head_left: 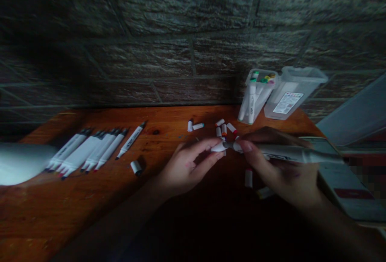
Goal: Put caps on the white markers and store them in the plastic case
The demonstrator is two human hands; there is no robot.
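In my right hand (277, 165) lies a white marker (283, 153), held near its left end and pointing left. My left hand (187, 163) pinches a white marker cap (218, 147) between thumb and fingers, right at the marker's grey tip. Whether the tip sits inside the cap or just short of it I cannot tell. Behind my fingers lie several loose caps, among them an orange-ended cap (223, 129) and a red-ended cap (231, 128). Another red-ended cap (249, 178) rests between my hands, and a yellow-ended cap (265, 192) is partly below my right hand.
Several uncapped markers (96, 149) lie in a row at left, with a single marker (131, 140) beside them. A black-ended cap (136, 168) lies nearer. At back right stand a clear box of markers (256, 97) and another clear box (292, 93). A tablet-like object (340, 177) is at right.
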